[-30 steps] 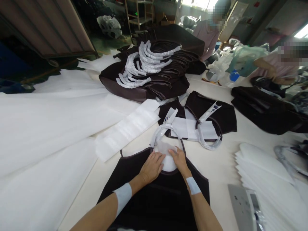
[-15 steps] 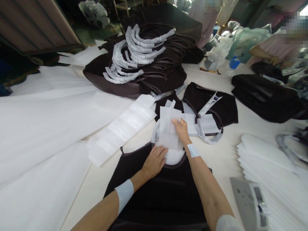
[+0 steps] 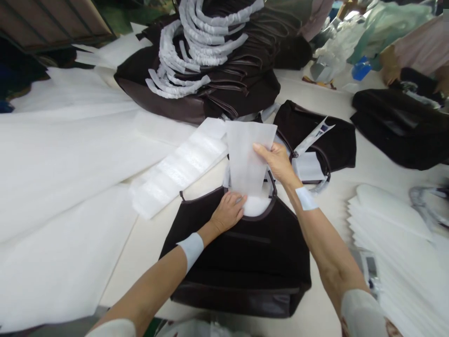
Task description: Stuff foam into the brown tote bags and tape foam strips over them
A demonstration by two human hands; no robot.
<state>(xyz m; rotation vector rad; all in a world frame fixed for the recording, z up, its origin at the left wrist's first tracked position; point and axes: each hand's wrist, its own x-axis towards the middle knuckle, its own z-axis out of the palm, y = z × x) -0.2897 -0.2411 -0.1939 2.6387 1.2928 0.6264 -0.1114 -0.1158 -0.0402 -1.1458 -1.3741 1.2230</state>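
A black bag (image 3: 242, 252) with dark brown trim lies in front of me, a rounded white foam piece (image 3: 257, 206) showing in its curved opening. My right hand (image 3: 278, 161) pinches a thin translucent white sheet (image 3: 247, 154) by its right side, thumb on top. The sheet stands over the opening, its lower end by the foam. My left hand (image 3: 229, 211) is at the left edge of the opening, fingers bent together against the rim near the sheet's lower end; what they grip, if anything, is hidden.
Dark bags with white-wrapped handles (image 3: 206, 42) are piled behind. Large white sheets (image 3: 63, 159) cover the left. Another dark bag (image 3: 340, 140) lies back right, with serrated-edged white foam sheets (image 3: 393, 234) nearer. A person's arm (image 3: 391, 63) shows at the upper right.
My right hand has moved up and right with the sheet, which now looks wider and fans out at the top. The view has shifted, showing more of the bag's bottom.
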